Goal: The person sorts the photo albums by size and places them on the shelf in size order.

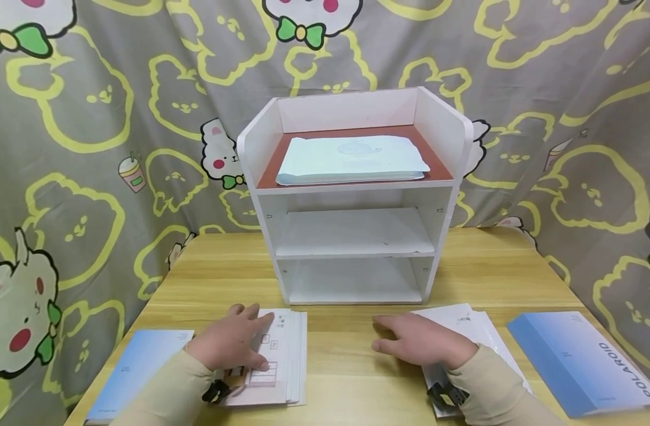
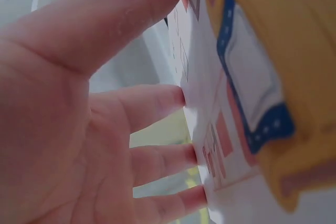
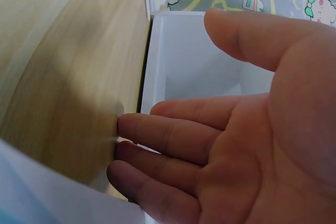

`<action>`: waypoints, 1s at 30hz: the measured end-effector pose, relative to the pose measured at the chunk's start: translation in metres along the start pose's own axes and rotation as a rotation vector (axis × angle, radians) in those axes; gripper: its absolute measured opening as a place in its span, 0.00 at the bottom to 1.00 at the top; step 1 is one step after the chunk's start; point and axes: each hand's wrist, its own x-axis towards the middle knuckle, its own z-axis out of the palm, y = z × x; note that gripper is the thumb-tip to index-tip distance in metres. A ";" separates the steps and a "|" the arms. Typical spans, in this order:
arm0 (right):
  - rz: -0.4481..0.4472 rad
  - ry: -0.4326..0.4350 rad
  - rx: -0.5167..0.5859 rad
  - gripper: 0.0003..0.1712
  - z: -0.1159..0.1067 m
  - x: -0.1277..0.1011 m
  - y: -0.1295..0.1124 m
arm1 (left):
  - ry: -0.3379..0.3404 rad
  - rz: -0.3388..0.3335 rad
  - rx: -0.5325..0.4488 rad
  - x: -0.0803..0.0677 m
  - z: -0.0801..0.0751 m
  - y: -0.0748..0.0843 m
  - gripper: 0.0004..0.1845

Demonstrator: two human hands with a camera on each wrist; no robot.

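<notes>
Lying under the left hand (image 1: 231, 340) are printed booklets (image 1: 278, 360).

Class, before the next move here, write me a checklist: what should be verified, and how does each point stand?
1. Left hand touches the left printed stack: ok, fingertips meet it.
2. Left printed stack squared up: not ok, its layers jut out along the right side.
3. Right hand grips the right white stack: not ok, fingers straight, thumb apart.
4. Number of pieces in the right white stack: cannot tell, hand and sleeve cover part.
5. White shelf unit upright: ok.
6. Whale-print pack on the top tier: ok, lying flat.
</notes>
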 end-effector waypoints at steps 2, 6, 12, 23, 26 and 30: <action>0.000 -0.003 0.001 0.38 0.000 0.000 0.000 | -0.011 0.010 0.016 0.005 0.000 0.009 0.51; 0.001 -0.004 -0.001 0.38 0.001 0.000 -0.001 | -0.032 0.039 0.053 0.018 -0.001 0.028 0.52; 0.003 0.003 -0.007 0.37 0.002 0.000 -0.001 | -0.038 0.081 0.121 0.036 -0.006 0.061 0.54; 0.000 0.016 -0.018 0.37 0.002 0.000 -0.003 | -0.014 0.119 0.205 0.060 -0.007 0.105 0.53; -0.005 0.015 -0.022 0.36 0.002 0.000 -0.003 | -0.012 0.115 0.221 0.065 -0.006 0.115 0.53; -0.011 0.006 -0.017 0.35 0.002 0.000 -0.004 | -0.023 0.101 0.222 0.069 -0.005 0.123 0.53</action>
